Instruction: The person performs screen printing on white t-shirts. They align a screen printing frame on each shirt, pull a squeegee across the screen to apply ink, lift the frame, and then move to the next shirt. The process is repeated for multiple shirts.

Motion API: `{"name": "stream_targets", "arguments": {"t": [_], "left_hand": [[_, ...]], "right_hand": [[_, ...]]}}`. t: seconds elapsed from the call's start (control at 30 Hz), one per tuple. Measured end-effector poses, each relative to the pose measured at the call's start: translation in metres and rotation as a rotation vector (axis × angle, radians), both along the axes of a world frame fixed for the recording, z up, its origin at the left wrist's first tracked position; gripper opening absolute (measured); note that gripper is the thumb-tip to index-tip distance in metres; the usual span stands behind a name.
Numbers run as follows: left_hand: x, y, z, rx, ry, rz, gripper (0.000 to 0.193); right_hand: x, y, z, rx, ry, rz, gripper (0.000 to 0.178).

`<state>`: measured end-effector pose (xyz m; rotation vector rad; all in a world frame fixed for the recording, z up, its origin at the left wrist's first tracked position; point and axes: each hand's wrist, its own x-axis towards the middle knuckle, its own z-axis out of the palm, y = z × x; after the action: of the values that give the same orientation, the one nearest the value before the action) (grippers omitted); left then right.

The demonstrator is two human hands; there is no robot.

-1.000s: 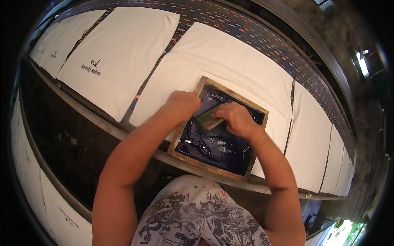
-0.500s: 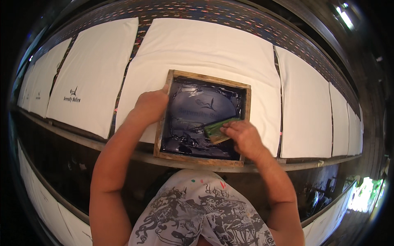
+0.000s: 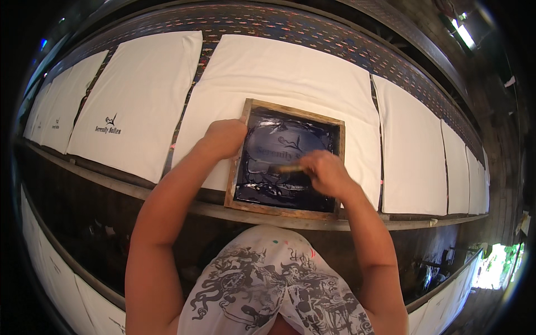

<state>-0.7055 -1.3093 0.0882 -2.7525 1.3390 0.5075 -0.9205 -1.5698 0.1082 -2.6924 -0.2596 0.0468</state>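
Note:
A square wooden-framed printing screen (image 3: 279, 211) lies on a white cloth (image 3: 285, 70), right in front of me. Dark, wet ink is smeared over its mesh, and a dark figure with lettering shows through in the middle. My left hand (image 3: 226, 137) is closed round the frame's left side. In my right hand (image 3: 328, 172) is a squeegee (image 3: 286, 168), green on its face in the earlier picture. It is blurred by motion and sits over the mesh just below the lettering, its far part hidden by my fingers.
To the left, a white cloth (image 3: 134, 95) bears a small dark printed emblem, with more printed cloths beyond. Plain white cloths (image 3: 410, 145) run along the table to the right. A wooden edge (image 3: 391, 225) borders the table's near side. Another row of cloths (image 3: 72, 279) lies low at left.
My right hand has lifted the squeegee up and turned it, so it now shows edge-on and nearer the lettering. My left hand stays on the frame. The whole view has shifted slightly.

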Motion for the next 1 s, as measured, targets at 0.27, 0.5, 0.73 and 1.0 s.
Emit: {"name": "stream_targets", "arguments": {"t": [0.27, 0.5, 0.73, 1.0], "left_hand": [[-0.007, -0.001, -0.001, -0.007, -0.037, -0.010, 0.094], [-0.012, 0.003, 0.017, -0.024, 0.046, 0.039, 0.029], [-0.007, -0.001, 0.004, -0.030, 0.022, 0.010, 0.073], [-0.012, -0.001, 0.014, -0.036, 0.024, 0.084, 0.034]], "right_hand": [[0.086, 0.003, -0.037, -0.041, -0.133, -0.116, 0.055], [-0.002, 0.066, -0.043, -0.141, -0.214, -0.010, 0.062], [-0.015, 0.066, -0.030, -0.074, -0.126, 0.015, 0.058], [0.086, -0.002, -0.022, -0.034, -0.080, -0.029, 0.044]]}}
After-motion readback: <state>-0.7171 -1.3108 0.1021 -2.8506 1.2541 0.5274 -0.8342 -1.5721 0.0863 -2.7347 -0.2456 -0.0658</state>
